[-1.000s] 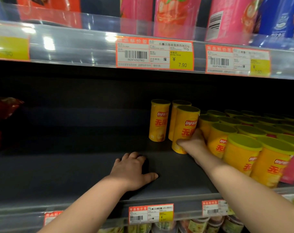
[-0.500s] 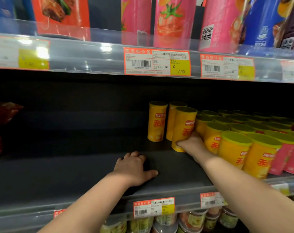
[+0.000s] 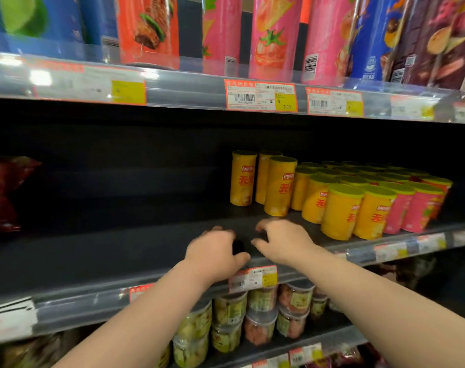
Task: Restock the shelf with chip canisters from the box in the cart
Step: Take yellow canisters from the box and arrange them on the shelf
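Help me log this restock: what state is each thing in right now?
Yellow canisters, upright, lids on.
Short pink canisters, upright, lids on, right of the yellow ones.
Left hand, loosely curled, holding nothing.
Right hand, loosely curled, holding nothing, apart from the yellow canisters.
Red bag, at the left end of the shelf.

Tall pink tubes (image 3: 272, 43): standing upright along the top row.
Price tag (image 3: 260, 98): hanging just below the pink tubes.
Red bag (image 3: 5, 189): sitting at the far left, in shadow.
Clear tubs (image 3: 295, 301): sitting stacked 2 high in the bottom row.
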`<action>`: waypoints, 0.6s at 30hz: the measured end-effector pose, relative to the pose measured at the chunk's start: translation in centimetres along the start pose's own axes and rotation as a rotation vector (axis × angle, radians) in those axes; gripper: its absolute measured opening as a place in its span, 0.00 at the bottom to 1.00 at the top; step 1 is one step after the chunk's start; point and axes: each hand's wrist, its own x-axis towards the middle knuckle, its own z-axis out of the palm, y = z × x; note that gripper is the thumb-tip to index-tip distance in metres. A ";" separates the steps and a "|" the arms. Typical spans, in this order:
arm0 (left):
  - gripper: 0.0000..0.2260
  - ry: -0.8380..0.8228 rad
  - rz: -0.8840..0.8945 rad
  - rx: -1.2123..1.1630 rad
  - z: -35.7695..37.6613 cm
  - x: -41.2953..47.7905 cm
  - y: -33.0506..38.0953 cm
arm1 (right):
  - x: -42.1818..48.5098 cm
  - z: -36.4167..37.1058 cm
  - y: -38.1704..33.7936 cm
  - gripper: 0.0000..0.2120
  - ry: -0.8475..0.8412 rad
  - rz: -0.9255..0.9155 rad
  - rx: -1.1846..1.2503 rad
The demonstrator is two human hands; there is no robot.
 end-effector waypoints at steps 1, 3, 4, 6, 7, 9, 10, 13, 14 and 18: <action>0.21 0.014 0.020 -0.003 -0.1 -0.8 0.1 | -1.0 0.0 -0.6 0.22 0.006 -0.014 -0.009; 0.21 0.041 0.064 0.025 -0.1 -2.3 0.2 | -2.9 0.0 -1.5 0.22 0.001 -0.026 -0.006; 0.21 0.059 0.089 0.039 0.0 -3.1 0.3 | -3.9 0.1 -1.9 0.21 0.006 -0.029 0.000; 0.20 0.093 0.143 0.040 0.3 -4.6 0.4 | -6.0 0.3 -2.5 0.20 0.040 -0.032 0.009; 0.19 0.104 0.171 0.043 0.5 -5.4 0.4 | -7.0 0.6 -2.8 0.20 0.058 -0.034 0.007; 0.18 0.119 0.220 0.069 1.1 -6.9 0.2 | -8.9 1.2 -3.3 0.19 0.064 -0.029 0.001; 0.19 0.118 0.231 0.087 1.5 -7.6 0.1 | -9.8 1.7 -3.6 0.19 0.050 -0.025 0.002; 0.21 0.045 0.211 0.159 3.1 -9.8 -0.6 | -11.8 3.2 -4.3 0.18 -0.016 -0.022 -0.017; 0.21 0.002 0.192 0.170 3.7 -10.5 -1.0 | -12.4 3.8 -4.6 0.17 -0.044 -0.019 -0.026; 0.21 -0.142 0.118 0.153 5.7 -13.2 -2.3 | -14.5 6.4 -6.1 0.16 -0.166 -0.018 -0.031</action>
